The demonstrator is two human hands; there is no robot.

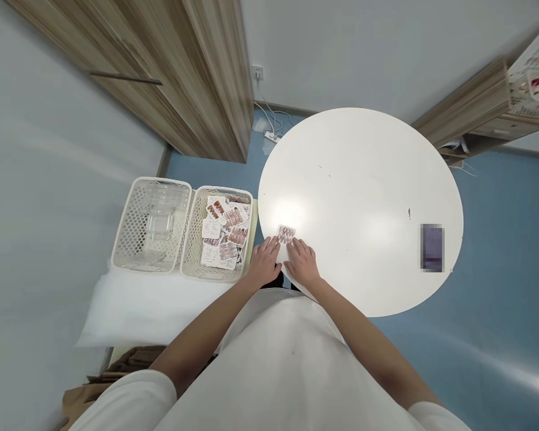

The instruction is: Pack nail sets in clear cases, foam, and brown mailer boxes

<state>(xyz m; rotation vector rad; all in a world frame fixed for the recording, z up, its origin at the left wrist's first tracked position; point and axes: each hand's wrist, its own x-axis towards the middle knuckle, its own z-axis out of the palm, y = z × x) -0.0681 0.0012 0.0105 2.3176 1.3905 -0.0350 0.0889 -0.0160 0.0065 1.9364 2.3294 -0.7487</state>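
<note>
A small white card of press-on nails lies on the near left edge of the round white table. My left hand rests at the card's lower left corner, its fingers stretched out and its thumb apart from them. On the other side, my right hand has its fingers spread, with the index fingertip at the card's lower right edge. Neither hand visibly grips the card. Left of the table, a white plastic basket holds a loose pile of similar nail cards.
Beside that basket stands a second white basket with clear plastic boxes. A pixelated dark rectangle covers something at the table's right side. A wooden cabinet stands behind the baskets; cables and a power strip lie on the floor.
</note>
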